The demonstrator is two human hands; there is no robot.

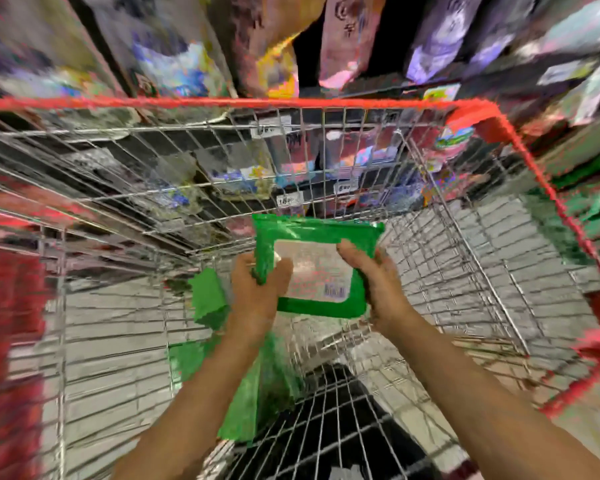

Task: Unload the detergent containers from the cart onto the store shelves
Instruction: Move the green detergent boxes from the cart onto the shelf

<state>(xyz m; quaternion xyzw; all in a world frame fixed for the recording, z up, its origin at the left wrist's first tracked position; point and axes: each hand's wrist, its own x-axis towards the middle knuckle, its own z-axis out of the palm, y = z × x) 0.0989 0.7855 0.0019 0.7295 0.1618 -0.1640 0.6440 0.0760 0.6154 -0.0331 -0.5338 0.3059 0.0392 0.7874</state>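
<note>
Both hands hold a flat green plastic detergent pouch with a pale label panel (pixel 312 268) above the basket of a silver wire shopping cart with a red rim (pixel 548 188). The left hand (pixel 257 292) grips its left edge, and the right hand (pixel 374 278) clasps its right edge. More green packs (pixel 208 299) lie lower in the cart, and blurred store shelves of packaged goods (pixel 174 64) stand beyond.
</note>
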